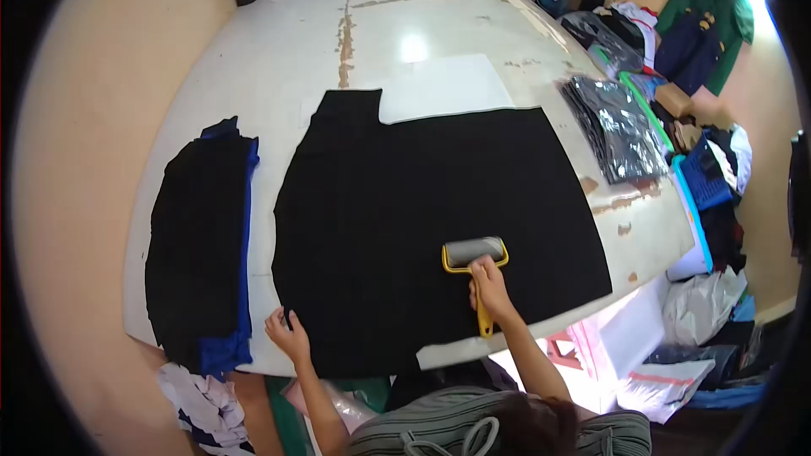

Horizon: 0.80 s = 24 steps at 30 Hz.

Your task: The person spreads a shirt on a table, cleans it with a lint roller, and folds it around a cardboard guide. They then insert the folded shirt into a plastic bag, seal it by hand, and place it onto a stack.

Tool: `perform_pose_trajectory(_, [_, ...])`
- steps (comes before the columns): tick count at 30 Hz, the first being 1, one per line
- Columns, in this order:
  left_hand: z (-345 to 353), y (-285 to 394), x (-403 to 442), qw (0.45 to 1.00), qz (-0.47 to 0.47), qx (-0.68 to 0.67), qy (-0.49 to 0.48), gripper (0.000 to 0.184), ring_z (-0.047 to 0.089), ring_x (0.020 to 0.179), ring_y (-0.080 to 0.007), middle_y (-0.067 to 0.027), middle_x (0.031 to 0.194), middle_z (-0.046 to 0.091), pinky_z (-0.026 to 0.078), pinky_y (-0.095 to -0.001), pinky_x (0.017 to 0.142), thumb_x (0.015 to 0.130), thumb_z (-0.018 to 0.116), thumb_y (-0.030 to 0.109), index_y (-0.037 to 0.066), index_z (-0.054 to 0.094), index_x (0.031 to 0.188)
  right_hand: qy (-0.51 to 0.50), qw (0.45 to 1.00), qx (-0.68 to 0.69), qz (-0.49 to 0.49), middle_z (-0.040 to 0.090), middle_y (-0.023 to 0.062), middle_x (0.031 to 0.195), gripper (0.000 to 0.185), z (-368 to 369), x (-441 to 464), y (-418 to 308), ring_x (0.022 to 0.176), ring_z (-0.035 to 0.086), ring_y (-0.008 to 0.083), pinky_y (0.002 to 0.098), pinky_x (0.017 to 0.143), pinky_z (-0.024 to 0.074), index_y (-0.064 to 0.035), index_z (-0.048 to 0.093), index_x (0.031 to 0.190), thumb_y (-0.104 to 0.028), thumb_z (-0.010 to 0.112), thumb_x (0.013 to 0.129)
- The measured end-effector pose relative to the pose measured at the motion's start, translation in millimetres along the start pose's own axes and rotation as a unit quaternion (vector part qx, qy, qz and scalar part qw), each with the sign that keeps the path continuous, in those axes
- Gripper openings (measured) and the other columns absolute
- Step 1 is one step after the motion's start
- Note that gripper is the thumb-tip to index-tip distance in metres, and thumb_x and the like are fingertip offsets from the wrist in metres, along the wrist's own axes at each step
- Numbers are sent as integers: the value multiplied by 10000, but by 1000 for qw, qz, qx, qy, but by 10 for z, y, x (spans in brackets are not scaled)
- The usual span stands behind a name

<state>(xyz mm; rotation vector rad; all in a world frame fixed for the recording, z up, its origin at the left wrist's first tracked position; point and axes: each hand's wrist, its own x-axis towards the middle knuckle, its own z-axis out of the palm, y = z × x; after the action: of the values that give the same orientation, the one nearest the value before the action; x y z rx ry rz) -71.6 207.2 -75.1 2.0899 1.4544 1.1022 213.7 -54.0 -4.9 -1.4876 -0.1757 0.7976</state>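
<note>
Head cam: R hand (487, 285) has fingers clamped round the yellow handle of the lint roller (474, 253), roller head on the big black fabric pc (439, 194), lower R area. L hand (289, 335) at fabric's lower L edge, thumb & fingers apart w/ fabric edge btwn or just beside, can't tell if pinched. Fabric lies flat on the white table (253, 51); stack of black & blue cloth (198, 245) to its L, plastic-wrapped pkg (615, 128) to its R.
</note>
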Motion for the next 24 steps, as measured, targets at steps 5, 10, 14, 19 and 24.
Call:
perform_pose_trajectory(5, [-3, -8, 26, 999, -37, 27, 3, 104, 491, 838, -257, -118, 859, 514, 418, -331, 732, 770, 554, 40, -2, 547, 865, -22, 998, -21, -48, 418, 43, 531, 172, 44, 1694, -537, 352, 398, 144, 266, 336, 352, -73, 414, 879, -235, 371, 913])
perform_pose_trajectory(10, [-13, 167, 40, 998, -41, 30, 31, 66, 492, 765, -214, -99, 833, 504, 413, -304, 706, 775, 560, 36, -9, 545, 821, 48, 998, -27, -28, 435, 62, 552, 137, 228, 3041, -960, 400, 431, 165, 318, 378, 393, -80, 421, 892, -211, 384, 886])
perform_pose_trajectory(14, [-20, 218, 54, 998, -53, 8, 33, 74, 495, 759, -234, -96, 802, 516, 409, -320, 702, 781, 567, 70, 0, 555, 803, 49, 998, -17, -31, 422, 53, 580, 129, 224, 3386, -994, 409, 419, 163, 312, 369, 388, -114, 408, 884, -242, 400, 889])
perform_pose_trajectory(19, [-24, 161, 43, 998, -49, 4, 37, 151, 497, 755, -223, -93, 795, 518, 405, -320, 707, 806, 582, 153, 3, 563, 805, 17, 999, 2, -45, 424, 45, 566, 149, 224, 2794, -790, 408, 421, 146, 289, 367, 384, -107, 406, 879, -255, 407, 895])
perform_pose_trajectory(24, [-35, 124, 38, 999, -25, 10, 26, 161, 498, 785, -233, -95, 832, 526, 410, -338, 716, 807, 593, 166, 8, 572, 835, -23, 999, 2, -31, 411, 33, 551, 159, 190, 1473, -376, 391, 413, 127, 257, 373, 376, -107, 409, 878, -262, 396, 912])
